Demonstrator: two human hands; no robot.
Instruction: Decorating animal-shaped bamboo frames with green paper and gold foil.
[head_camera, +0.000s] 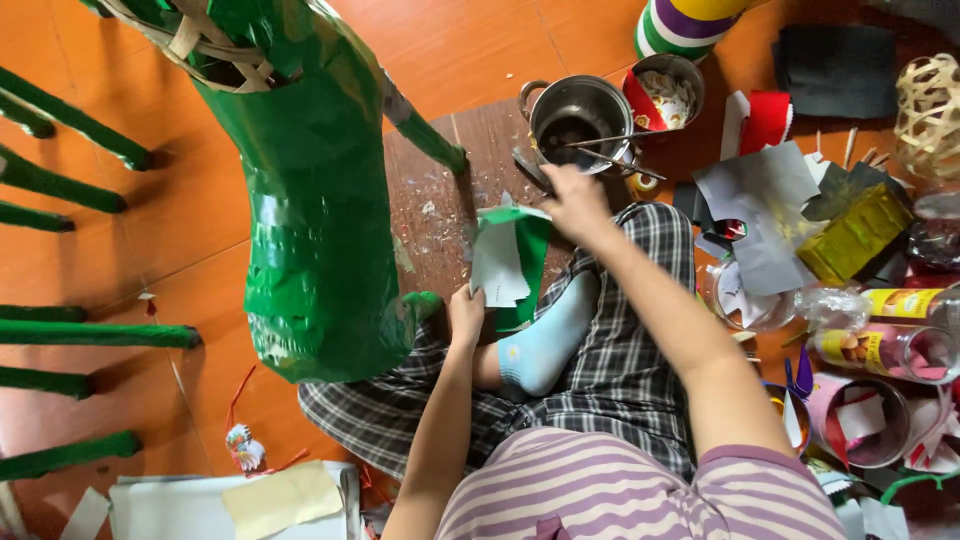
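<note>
Seated cross-legged on an orange floor (440, 50), seen from above. Left hand (465, 315) pinched on the lower edge of a folded paper piece (510, 262), green on one side and white on the other, held upright just above a light blue sock (545, 345). Right hand (575, 200) stretched forward past the top of that paper, palm down, fingers curled near a metal pot (580, 118); impossible to tell whether anything is gripped there, and no clear contact with the paper. Thin sticks (600, 150) laid across the rim of the pot, just beyond the right hand's fingertips. Directly to the left of the left hand, nearly touching it, a large hollow figure wrapped in glossy green paper (315, 220), woven bamboo strips showing at its open top. Farther left of both hands, well apart, green-wrapped rods (70, 190) spread over the floor. Under and ahead of the hands, a dark brown board (440, 200) sprinkled with small scraps. To the right of the right hand, a heap of grey, red and gold paper sheets (765, 200), plastic jars (890, 345) and a small round tin (668, 90) holding scraps. Behind the left hand, close to the body, white and yellowish sheets (270, 500) stacked on the floor. Checked trousers (640, 330) below the right forearm.
</note>
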